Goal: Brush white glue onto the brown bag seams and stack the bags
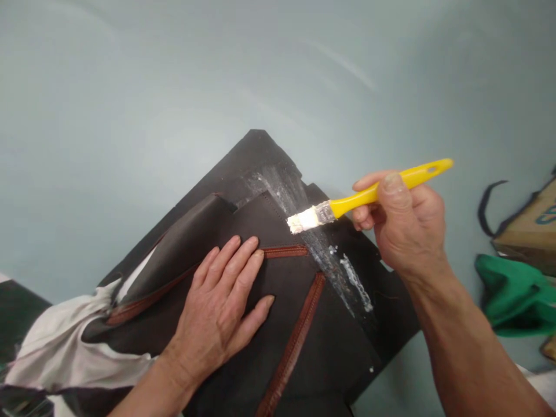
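My right hand [403, 223] grips a yellow-handled brush [354, 200] between thumb and fingers. White paste coats its bristles, which are over a black leather piece [278, 307] with reddish-brown stitched strips [297, 341]. My left hand [226, 295] lies flat on the leather, fingers spread a little, holding nothing. A whitish smeared band [321, 255] runs diagonally across the dark material, with a thicker white streak [357, 284] beside its lower part. Under the leather piece, a larger dark sheet [256, 147] shows at the top and right. Whether the bristles touch the surface is unclear.
The pale grey-green table [130, 104] extends behind the leather. A white cloth [65, 341] bunches at the lower left, joined to or lying against the leather. At the right are a green cloth [515, 295], a cardboard box [527, 231] and a curved black strip [484, 208].
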Demonstrator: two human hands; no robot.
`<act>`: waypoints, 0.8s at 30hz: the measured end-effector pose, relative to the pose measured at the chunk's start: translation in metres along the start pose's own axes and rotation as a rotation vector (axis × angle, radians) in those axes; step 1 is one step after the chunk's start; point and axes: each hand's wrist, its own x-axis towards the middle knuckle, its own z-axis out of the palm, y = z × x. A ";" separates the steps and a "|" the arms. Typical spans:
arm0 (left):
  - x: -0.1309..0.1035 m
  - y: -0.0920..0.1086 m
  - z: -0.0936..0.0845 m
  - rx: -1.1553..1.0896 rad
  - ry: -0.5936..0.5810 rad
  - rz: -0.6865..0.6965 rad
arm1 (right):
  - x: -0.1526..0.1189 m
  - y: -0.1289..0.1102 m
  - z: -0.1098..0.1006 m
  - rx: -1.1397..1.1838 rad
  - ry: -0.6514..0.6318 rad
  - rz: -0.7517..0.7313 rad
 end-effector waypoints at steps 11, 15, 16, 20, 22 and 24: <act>0.003 0.002 -0.003 -0.031 -0.002 0.007 | -0.026 0.012 -0.017 -0.023 0.006 -0.008; 0.002 0.002 -0.002 -0.017 0.000 -0.003 | -0.030 0.015 -0.019 -0.004 -0.038 -0.006; 0.002 0.002 -0.002 -0.015 0.004 -0.008 | -0.030 0.015 -0.018 -0.004 -0.051 -0.008; 0.002 0.004 -0.003 -0.019 0.009 -0.019 | -0.020 0.016 -0.007 0.000 -0.089 -0.043; 0.003 0.005 -0.003 -0.022 0.007 -0.020 | -0.013 0.017 0.001 0.013 -0.099 -0.068; 0.003 0.005 -0.003 -0.025 0.010 -0.019 | -0.005 0.018 0.010 0.026 -0.105 -0.088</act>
